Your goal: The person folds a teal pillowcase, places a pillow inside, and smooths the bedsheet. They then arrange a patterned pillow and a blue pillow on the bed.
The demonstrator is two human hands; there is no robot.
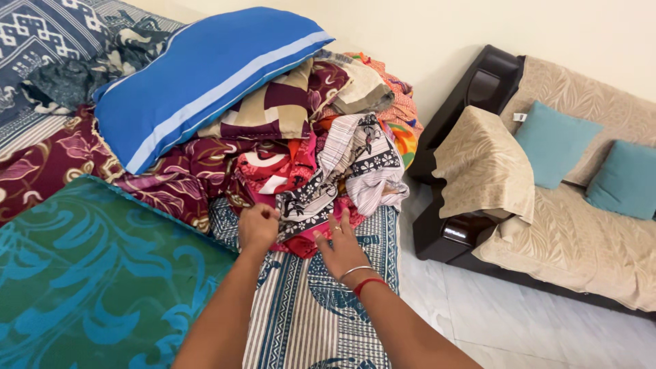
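Your left hand [257,227] was closed in a fist on the lower edge of the heap of clothes [321,150], gripping a fold of red and pink cloth [273,174]. Your right hand [339,247] lay mostly open, fingers spread and resting on the pink cloth at the foot of the heap, holding nothing that could be made out; a bangle and a red thread [366,283] sat at its wrist.

The heap sat in the middle of the bed, towards its right edge, on a blue-and-white striped sheet [307,321].

Step, as judged: you were picking one garment out of the pile, at the start of the pull. The next move would call for a firmer hold with the right hand and a steady draw towards you, since the black-and-white printed cloth [355,160] lay draped over the red one and could drag along.

Count: one heap, pieces too tangled to number; one blue pillow [198,75] leaning on its upper left; one green-and-blue patterned cushion [89,273] at the bed's near left corner; two teal cushions [553,143] on the beige sofa [581,239] beyond the right edge.
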